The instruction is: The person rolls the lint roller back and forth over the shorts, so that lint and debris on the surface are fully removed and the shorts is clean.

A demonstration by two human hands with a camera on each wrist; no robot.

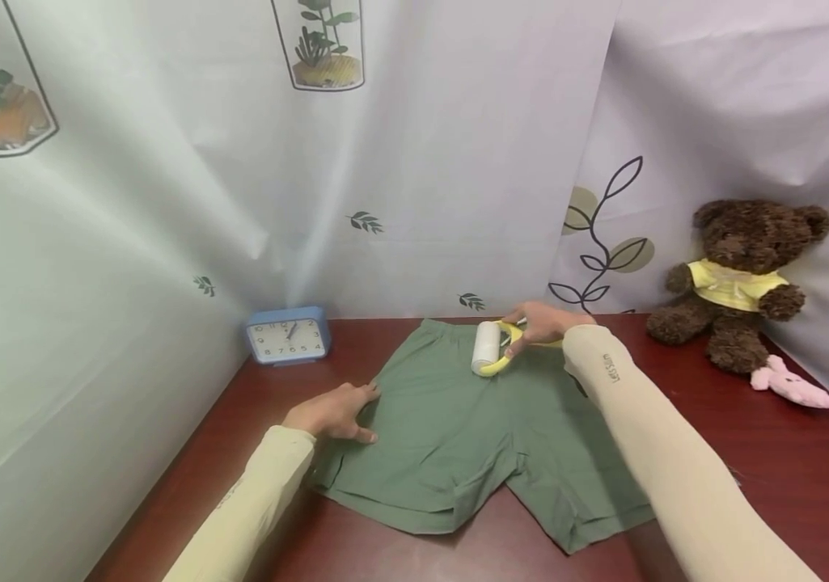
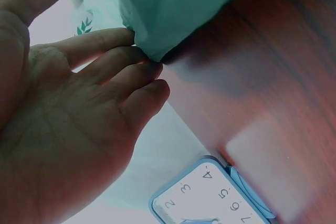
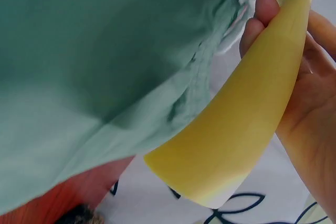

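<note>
Green shorts lie spread on the dark red table, waistband toward the wall. My right hand grips the yellow handle of a lint roller, whose white roll sits over the shorts near the waistband. In the right wrist view, fingers and thumb wrap the handle close to its neck. My left hand rests at the left side edge of the shorts, fingers extended. The left wrist view shows its fingertips right at the edge of the green cloth.
A blue clock stands at the back left of the table. At the back right sits a brown teddy bear in a yellow shirt, with a small pink plush toy beside it. A patterned white curtain hangs behind.
</note>
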